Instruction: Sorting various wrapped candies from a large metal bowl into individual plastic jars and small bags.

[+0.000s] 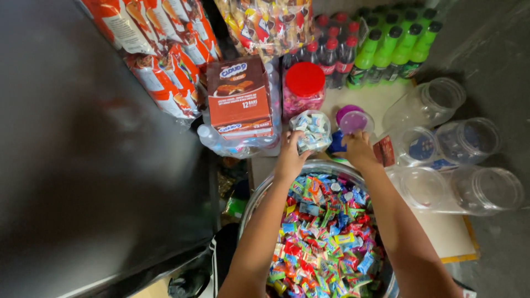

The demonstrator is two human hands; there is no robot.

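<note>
My left hand (289, 157) grips the candy-filled jar (311, 129) steady above the bowl (259, 190) rim, while my right hand (359, 150) holds its purple lid (353, 118) clear.

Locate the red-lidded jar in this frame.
In the head view, the red-lidded jar stands at upper centre, between the brown snack box and the green bottles.

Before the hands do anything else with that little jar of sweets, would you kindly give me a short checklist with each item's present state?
1. Left hand steadies the small jar: ok.
2. Small jar holds sweets: ok.
3. Right hand touches the purple lid: ok.
4. Lid fastened on the small jar: not ok; it sits beside it.
5. Big bowl holds wrapped sweets: ok.
6. Empty clear jars within reach: cannot tell.
</note>
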